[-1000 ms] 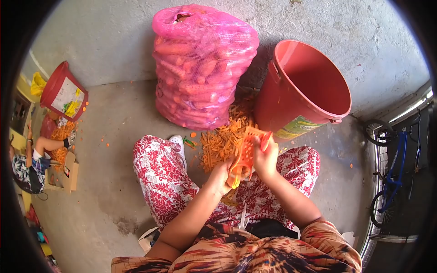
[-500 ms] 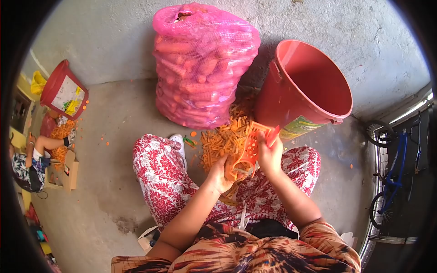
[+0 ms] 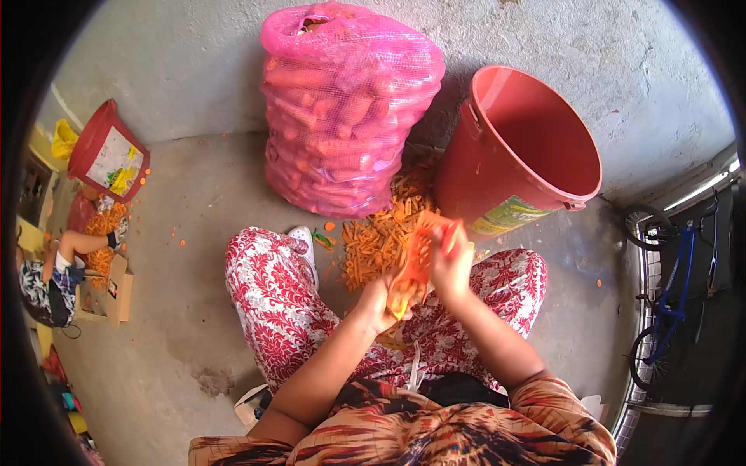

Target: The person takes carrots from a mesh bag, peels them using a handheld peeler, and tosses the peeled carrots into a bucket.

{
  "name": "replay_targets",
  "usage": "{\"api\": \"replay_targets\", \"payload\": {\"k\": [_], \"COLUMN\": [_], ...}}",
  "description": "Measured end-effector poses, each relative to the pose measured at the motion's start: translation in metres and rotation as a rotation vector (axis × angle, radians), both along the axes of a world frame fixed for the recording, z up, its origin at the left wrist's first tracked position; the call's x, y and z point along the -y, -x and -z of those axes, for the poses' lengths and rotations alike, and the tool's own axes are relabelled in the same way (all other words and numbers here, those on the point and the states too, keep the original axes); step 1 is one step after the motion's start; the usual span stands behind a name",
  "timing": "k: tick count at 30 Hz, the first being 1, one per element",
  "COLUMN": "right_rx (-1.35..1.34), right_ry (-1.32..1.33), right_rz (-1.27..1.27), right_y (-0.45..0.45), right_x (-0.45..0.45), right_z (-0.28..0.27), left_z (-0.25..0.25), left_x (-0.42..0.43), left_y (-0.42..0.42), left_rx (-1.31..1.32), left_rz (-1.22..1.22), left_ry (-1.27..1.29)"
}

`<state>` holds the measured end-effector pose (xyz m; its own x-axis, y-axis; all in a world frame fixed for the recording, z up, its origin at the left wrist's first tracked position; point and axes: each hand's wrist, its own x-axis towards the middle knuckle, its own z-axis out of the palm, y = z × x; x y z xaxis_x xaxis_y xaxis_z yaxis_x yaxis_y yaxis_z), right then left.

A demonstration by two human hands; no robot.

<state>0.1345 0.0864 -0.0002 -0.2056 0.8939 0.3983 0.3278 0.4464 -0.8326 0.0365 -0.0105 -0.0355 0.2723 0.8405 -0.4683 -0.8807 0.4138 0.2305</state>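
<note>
Left hand (image 3: 378, 305): curled around the near end of an orange perforated holder (image 3: 416, 252). Right hand (image 3: 453, 268): closed on a red-orange piece (image 3: 451, 235) at its far end. Holder located above the orange cut pieces (image 3: 371, 247), between the patterned trouser legs (image 3: 272, 303).

The grater (image 3: 418, 252) lay between the left hand (image 3: 378, 304) and the right hand (image 3: 451, 264), with the pile of cut strips (image 3: 369, 247) on the floor (image 3: 194, 295) just beyond them. Farther ahead of the hands stood the sack (image 3: 373, 39) with carrots (image 3: 334, 147) in it, the bucket (image 3: 486, 167) to its right. Well left were a second bucket (image 3: 97, 144) and a person (image 3: 48, 283); well right, a bicycle (image 3: 673, 307).
</note>
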Motion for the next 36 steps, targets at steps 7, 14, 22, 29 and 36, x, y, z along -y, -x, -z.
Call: {"api": "replay_targets", "payload": {"k": [7,14,22,29,36], "right_rx": [-0.157,-0.042,0.112,-0.124,0.046], "right_ry": [0.001,0.099,-0.017,0.038,0.265], "right_rz": [0.221,-0.082,0.152,0.196,-0.153], "right_y": [-0.018,0.002,-0.005,-0.021,-0.008], "right_x": [-0.053,0.01,-0.014,-0.057,-0.011], "right_z": [-0.019,-0.026,-0.002,-0.011,0.001], "left_z": [-0.018,-0.027,-0.006,0.004,0.003], "left_x": [-0.001,-0.012,0.002,0.0,-0.013], "left_y": [-0.001,-0.003,-0.002,0.002,0.023], "left_rx": [0.052,0.112,0.255,0.235,0.074], "left_rz": [-0.007,-0.139,0.029,-0.038,-0.276], "left_ry": [-0.001,0.066,-0.05,0.023,0.167]}}
